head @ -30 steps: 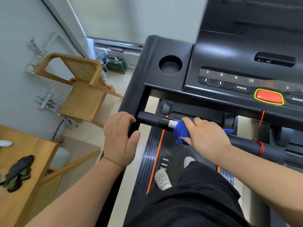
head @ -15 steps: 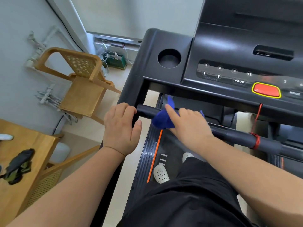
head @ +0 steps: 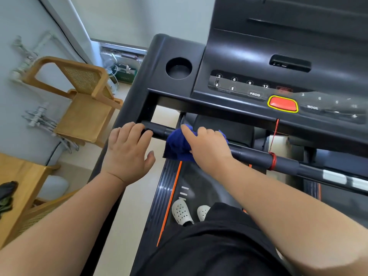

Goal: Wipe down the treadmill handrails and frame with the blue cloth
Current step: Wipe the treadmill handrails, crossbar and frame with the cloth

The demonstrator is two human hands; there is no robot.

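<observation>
A black treadmill handrail (head: 253, 156) runs crosswise below the console (head: 239, 56). My right hand (head: 207, 148) holds the bunched blue cloth (head: 177, 146) against the rail near its left end, index finger stretched over the top of the cloth. Just left of the cloth, my left hand (head: 127, 150) rests its fingers on the rail's end where it meets the frame upright (head: 131, 108). Its thumb is spread away from the bar.
A red cord (head: 272, 160) is wound round the rail to the right, below the red stop button (head: 282, 103). A cup holder (head: 178, 68) is in the console's left corner. A wooden chair (head: 85, 108) and table (head: 16, 186) stand left of the treadmill.
My right hand slid the cloth left along the rail, close to my left hand. My left thumb came off the frame and the grip loosened.
</observation>
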